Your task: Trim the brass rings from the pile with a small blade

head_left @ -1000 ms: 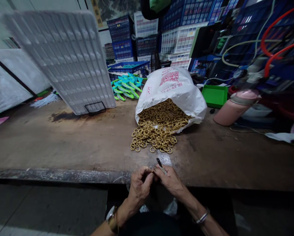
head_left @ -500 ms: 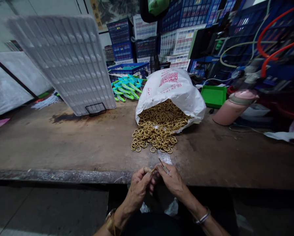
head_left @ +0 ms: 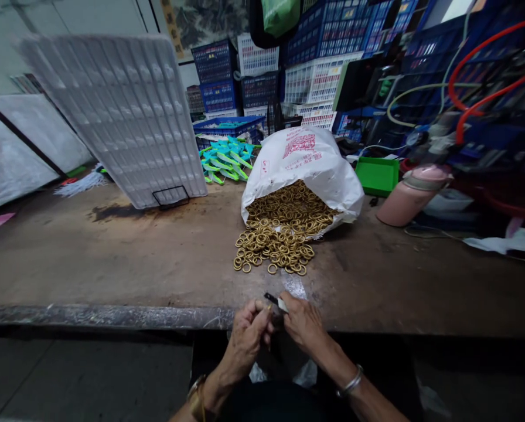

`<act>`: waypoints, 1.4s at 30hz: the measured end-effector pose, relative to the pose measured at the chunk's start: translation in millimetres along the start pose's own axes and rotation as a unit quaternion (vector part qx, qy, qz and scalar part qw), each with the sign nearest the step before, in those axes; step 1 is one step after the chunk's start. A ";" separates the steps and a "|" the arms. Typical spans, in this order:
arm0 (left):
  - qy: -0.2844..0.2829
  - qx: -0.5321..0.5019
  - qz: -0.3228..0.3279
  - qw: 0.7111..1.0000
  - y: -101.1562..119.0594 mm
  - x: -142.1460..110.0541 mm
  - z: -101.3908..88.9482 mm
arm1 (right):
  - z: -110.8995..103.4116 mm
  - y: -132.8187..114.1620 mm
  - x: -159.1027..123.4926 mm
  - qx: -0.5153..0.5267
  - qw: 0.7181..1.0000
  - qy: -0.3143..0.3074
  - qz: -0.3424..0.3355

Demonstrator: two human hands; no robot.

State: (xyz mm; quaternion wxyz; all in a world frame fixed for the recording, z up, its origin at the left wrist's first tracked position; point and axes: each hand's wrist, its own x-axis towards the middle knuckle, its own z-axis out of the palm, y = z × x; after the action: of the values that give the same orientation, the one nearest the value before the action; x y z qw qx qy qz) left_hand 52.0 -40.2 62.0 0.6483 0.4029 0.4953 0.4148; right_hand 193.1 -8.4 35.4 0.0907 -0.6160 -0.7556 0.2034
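Both my hands meet at the near edge of the wooden workbench (head_left: pixel 113 258). My left hand (head_left: pixel 248 337) is closed in a pinch on a small brass ring (head_left: pixel 269 306), which is barely visible. My right hand (head_left: pixel 304 323) is closed on a small blade tool (head_left: pixel 275 300) whose dark tip points left over the ring. Just beyond my hands lies a heap of brass rings (head_left: pixel 275 249) spilling from a white sack (head_left: pixel 309 164) lying on its side.
A white moulded tray (head_left: pixel 122 111) leans upright at the back left. Turquoise plastic parts (head_left: pixel 225 159), a green bin (head_left: pixel 379 174) and a pink flask (head_left: pixel 409 196) sit behind the sack. Stacked blue and white crates (head_left: pixel 289 76) and red hoses (head_left: pixel 477 76) fill the back.
The blade in my right hand has swung from pointing up and away to pointing left across the ring. Both hands stay together at the bench edge.
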 end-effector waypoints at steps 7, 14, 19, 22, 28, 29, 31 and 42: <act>-0.018 -0.155 -0.023 0.988 -3.4 -5.5 -2.2 | -4.2 8.0 33.9 -0.040 0.995 0.094 0.015; -0.025 -0.240 -0.062 0.969 -4.1 -2.7 -14.2 | -6.2 -7.4 61.4 -0.091 0.994 0.057 -0.012; -0.062 -0.300 -0.081 0.948 -9.2 0.4 -21.9 | -9.6 -8.1 67.6 -0.109 0.993 0.033 0.014; -0.075 -0.348 -0.108 0.928 -11.1 3.4 -23.9 | -11.5 -6.5 66.8 -0.108 0.994 0.024 0.014; -0.029 -0.347 -0.144 0.926 -3.2 10.6 -17.7 | -11.2 0.4 62.1 -0.104 0.994 0.011 0.021; -0.026 -0.341 -0.145 0.928 -2.6 11.8 -16.6 | -10.9 2.1 60.8 -0.102 0.994 0.009 0.024; -0.024 -0.334 -0.145 0.931 -3.3 13.8 -15.2 | -9.9 5.7 57.8 -0.089 0.996 0.012 0.020; -0.011 -0.308 -0.139 0.941 -10.7 15.7 -16.2 | -7.3 15.9 54.4 -0.039 0.998 0.023 0.039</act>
State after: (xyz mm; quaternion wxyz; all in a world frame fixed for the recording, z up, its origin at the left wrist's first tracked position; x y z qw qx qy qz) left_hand 40.2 -27.2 44.2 0.7975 0.1150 0.3871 0.4482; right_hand 197.9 48.1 29.1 0.0759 -0.6527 -0.7361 0.1627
